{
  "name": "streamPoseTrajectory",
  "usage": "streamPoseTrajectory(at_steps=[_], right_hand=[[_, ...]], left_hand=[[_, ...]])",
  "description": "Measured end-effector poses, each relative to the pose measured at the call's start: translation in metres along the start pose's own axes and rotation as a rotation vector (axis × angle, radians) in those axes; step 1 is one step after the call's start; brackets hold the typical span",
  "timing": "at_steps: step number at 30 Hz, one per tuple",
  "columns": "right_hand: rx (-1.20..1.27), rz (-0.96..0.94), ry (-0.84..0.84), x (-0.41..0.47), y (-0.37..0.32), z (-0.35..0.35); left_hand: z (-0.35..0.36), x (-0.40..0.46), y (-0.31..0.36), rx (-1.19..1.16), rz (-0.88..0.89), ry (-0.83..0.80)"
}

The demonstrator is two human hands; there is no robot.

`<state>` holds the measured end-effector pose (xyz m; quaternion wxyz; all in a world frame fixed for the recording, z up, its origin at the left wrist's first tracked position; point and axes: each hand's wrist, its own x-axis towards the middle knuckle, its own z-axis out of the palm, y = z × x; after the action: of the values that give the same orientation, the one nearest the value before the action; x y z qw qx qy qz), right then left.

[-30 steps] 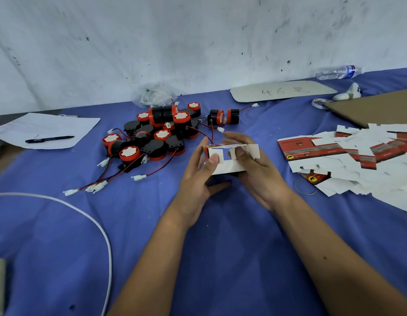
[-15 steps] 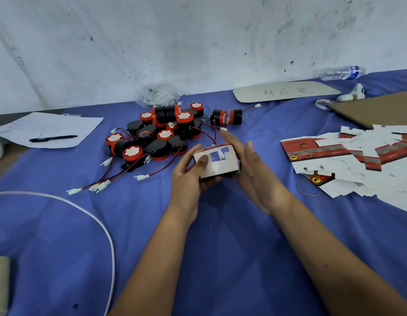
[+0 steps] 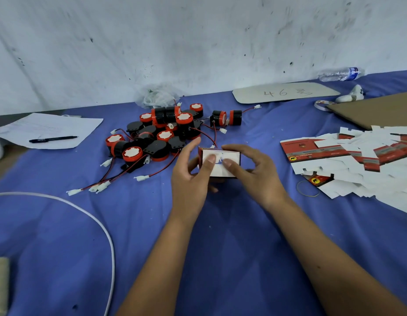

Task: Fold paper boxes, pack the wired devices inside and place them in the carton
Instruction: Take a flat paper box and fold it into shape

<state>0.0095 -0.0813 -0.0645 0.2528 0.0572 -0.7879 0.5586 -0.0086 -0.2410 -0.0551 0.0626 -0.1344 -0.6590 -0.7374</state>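
Head view: both hands meet over the blue-covered desk [image 3: 220,258], holding one small box.
Left hand [image 3: 191,179]: fingers curled round the left end of the paper box [image 3: 230,160]; thumb pressed onto its white face.
Right hand [image 3: 255,172]: grips the box's right end; thumb on the white face, fingers wrapped over the top edge.
Paper box: between the two hands, lifted just off the desk, white face toward the camera, red edge on its left side.
Wired devices [image 3: 161,135]: black-and-red heap just beyond the left hand, red leads trailing out.
Flat box blanks [image 3: 357,160]: loose pile well right of the right hand.
Pen [image 3: 53,139]: on a paper sheet [image 3: 49,130], far left of the left hand.
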Motion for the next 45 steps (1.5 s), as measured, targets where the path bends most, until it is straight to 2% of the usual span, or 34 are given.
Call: streamPoseTrajectory(at_steps=[2, 3, 6, 10, 16, 20, 22, 27, 32, 35, 39, 42, 45], right_hand=[[-0.184, -0.102, 0.029, 0.000, 0.000, 0.000], [-0.161, -0.115, 0.015, 0.000, 0.000, 0.000], [0.103, 0.019, -0.104, -0.003, -0.005, 0.004], [0.234, 0.113, -0.217, -0.007, -0.013, 0.008], [0.511, 0.146, -0.414, -0.009, -0.020, 0.009], [0.637, 0.176, -0.551, -0.009, -0.025, 0.009], [0.602, 0.210, -0.492, -0.010, -0.025, 0.011], [0.402, 0.257, -0.200, -0.014, -0.024, 0.020], [0.584, 0.349, -0.078, -0.010, -0.026, 0.018], [0.655, 0.358, -0.123, -0.007, -0.024, 0.011], [0.685, 0.332, -0.264, -0.006, -0.023, 0.010], [0.746, 0.337, -0.353, -0.004, -0.024, 0.005], [0.746, 0.352, -0.323, -0.004, -0.024, 0.002]], left_hand=[[-0.003, 0.000, 0.001, 0.041, 0.062, 0.030], [-0.004, 0.000, 0.001, 0.042, 0.082, 0.039], [-0.004, -0.001, 0.002, 0.033, 0.157, 0.077], [0.002, -0.002, 0.003, 0.018, 0.228, 0.156], [0.008, -0.005, 0.006, 0.232, 0.479, 0.276], [0.003, -0.004, 0.001, 0.417, 0.481, 0.369], [0.004, -0.004, 0.002, 0.463, 0.489, 0.339], [0.008, -0.006, 0.002, 0.532, 0.512, 0.225], [0.007, -0.005, 0.003, 0.548, 0.662, 0.012], [0.005, -0.005, 0.002, 0.625, 0.737, -0.117], [0.003, -0.001, -0.002, 0.706, 0.741, -0.047], [0.004, -0.002, -0.003, 0.636, 0.723, -0.015], [0.005, -0.002, -0.002, 0.553, 0.686, -0.019]])
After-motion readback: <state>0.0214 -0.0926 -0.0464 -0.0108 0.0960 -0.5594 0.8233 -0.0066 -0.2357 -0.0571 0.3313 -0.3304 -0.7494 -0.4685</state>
